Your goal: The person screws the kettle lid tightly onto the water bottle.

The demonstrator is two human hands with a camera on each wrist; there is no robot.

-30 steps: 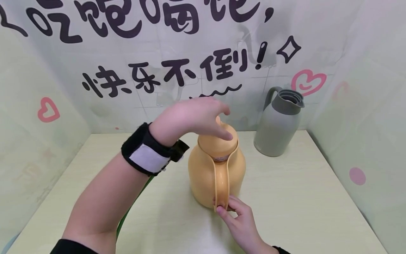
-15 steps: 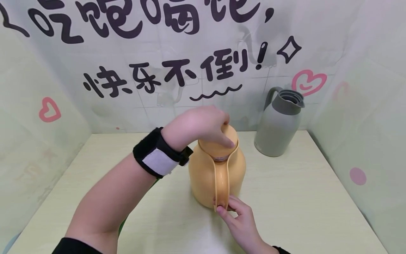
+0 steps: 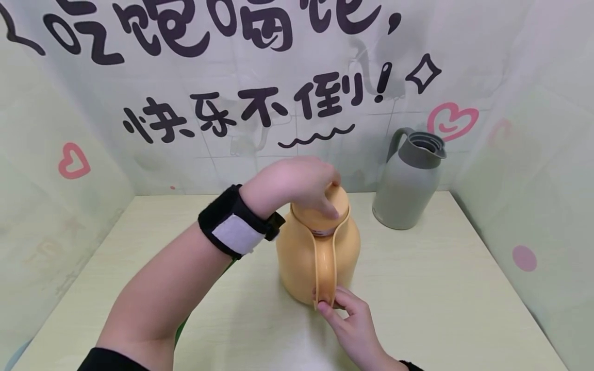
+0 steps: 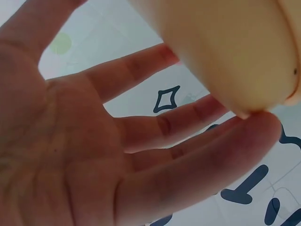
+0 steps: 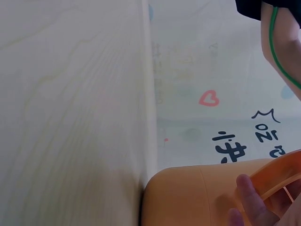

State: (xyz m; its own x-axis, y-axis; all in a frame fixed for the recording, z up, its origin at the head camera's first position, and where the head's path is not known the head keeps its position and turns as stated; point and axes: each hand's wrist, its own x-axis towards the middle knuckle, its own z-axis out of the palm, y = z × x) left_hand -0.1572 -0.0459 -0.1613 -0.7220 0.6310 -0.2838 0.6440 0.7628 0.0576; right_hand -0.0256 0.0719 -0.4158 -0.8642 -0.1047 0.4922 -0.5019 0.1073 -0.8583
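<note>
A yellow-orange vacuum jug (image 3: 293, 263) stands upright on the table, its handle (image 3: 326, 263) facing me. My left hand (image 3: 299, 180) reaches over the top and grips the jug's rounded lid (image 3: 342, 200), thumb on the near side. In the left wrist view, the fingertips touch the lid (image 4: 235, 52), and the palm stays apart from it. The lid is seated in the jug's collar. Low on the handle, my right hand (image 3: 355, 327) pinches its bottom end between thumb and fingers. The right wrist view has the jug's side (image 5: 181, 197) at the bottom.
A grey jug (image 3: 405, 193) with a dark grey collar and open mouth stands at the back right. Printed cloth walls (image 3: 185, 77) enclose the pale wooden table (image 3: 441, 288) at the back and both sides. A green cord (image 3: 182, 330) runs under the left forearm.
My left hand has come down onto the lid, and its fingers have closed round it. The right hand has kept its pinch on the handle, and the jug has stayed in place.
</note>
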